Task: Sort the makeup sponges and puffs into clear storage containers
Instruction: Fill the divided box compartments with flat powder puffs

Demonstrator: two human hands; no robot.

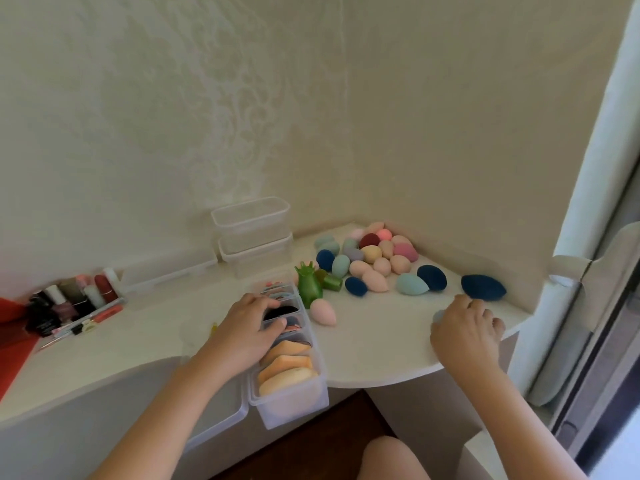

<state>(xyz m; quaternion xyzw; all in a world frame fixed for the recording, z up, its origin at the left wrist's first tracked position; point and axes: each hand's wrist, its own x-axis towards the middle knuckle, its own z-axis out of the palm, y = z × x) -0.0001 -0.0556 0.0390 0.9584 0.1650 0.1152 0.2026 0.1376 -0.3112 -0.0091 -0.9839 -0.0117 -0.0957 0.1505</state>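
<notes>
The left grip (249, 323) rests, fingers loose, on the puffs (287, 365) in the clear container (294, 407), while the right grip (464, 327) curls round a pale blue sponge (438, 316), the sponge pile (374, 258) beyond it.

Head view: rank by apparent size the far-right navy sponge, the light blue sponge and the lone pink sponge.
1. far-right navy sponge
2. light blue sponge and lone pink sponge: these look about alike. The pink one lies nearer the camera, so I won't rank them.
</notes>
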